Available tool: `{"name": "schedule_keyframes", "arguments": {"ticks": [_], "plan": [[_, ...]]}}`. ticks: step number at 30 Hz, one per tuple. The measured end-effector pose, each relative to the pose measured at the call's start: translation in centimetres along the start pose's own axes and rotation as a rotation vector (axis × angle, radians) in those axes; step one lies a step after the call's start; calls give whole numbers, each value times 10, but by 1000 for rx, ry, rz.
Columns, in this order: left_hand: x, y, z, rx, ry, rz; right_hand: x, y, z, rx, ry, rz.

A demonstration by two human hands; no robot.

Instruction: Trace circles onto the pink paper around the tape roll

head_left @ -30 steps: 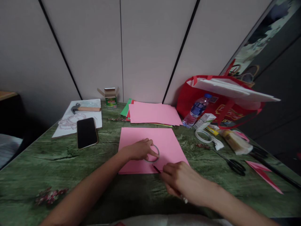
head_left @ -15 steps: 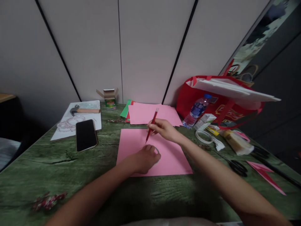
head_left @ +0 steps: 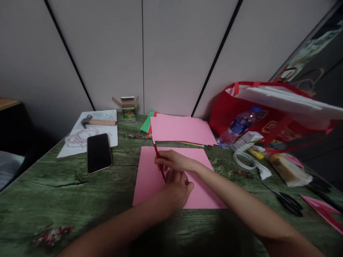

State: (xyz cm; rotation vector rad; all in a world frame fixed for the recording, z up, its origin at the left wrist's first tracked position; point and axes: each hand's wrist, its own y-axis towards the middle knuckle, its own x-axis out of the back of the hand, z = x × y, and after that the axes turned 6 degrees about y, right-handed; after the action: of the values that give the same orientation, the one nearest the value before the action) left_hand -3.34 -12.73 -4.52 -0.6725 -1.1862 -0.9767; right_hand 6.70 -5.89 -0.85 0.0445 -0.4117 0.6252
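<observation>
A pink sheet of paper (head_left: 151,192) lies flat before me. My right hand (head_left: 173,160) grips a red pencil (head_left: 155,148) with a pale end up, its tip down by the left side of a small round object (head_left: 187,177). Only a thin, pale curved rim of that object shows; its kind is hidden under my fingers. My left hand (head_left: 178,191) bends over it from the near side, fingers curled on it against the sheet. The two hands overlap, the right one just beyond the left.
Behind lies a stack of pink sheets (head_left: 182,129). To the left are a phone (head_left: 99,153), a hammer (head_left: 100,122) and an opened small box (head_left: 129,113). On the right stand a red bag (head_left: 222,107), a bottle (head_left: 238,126), white tape (head_left: 241,164) and scissors (head_left: 289,203).
My right hand has brought the pencil down and left, to the round object's left edge. My left hand still covers the object. The whole view has shifted slightly.
</observation>
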Motion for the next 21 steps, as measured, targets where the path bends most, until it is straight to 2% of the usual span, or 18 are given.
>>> {"name": "schedule_keyframes", "arguments": {"ticks": [6, 10, 14, 21], "plan": [[-4, 1, -3, 11, -24, 36, -3, 0, -1, -3, -99, 57], [-13, 2, -6, 13, -22, -37, -2, 2, -3, 0, -127, 47], [-18, 2, -7, 18, 4, -73, 1, 5, -10, 23, -86, -36], [-9, 1, -3, -8, -65, -31, 9, 7, -36, 55, 115, -249]]}}
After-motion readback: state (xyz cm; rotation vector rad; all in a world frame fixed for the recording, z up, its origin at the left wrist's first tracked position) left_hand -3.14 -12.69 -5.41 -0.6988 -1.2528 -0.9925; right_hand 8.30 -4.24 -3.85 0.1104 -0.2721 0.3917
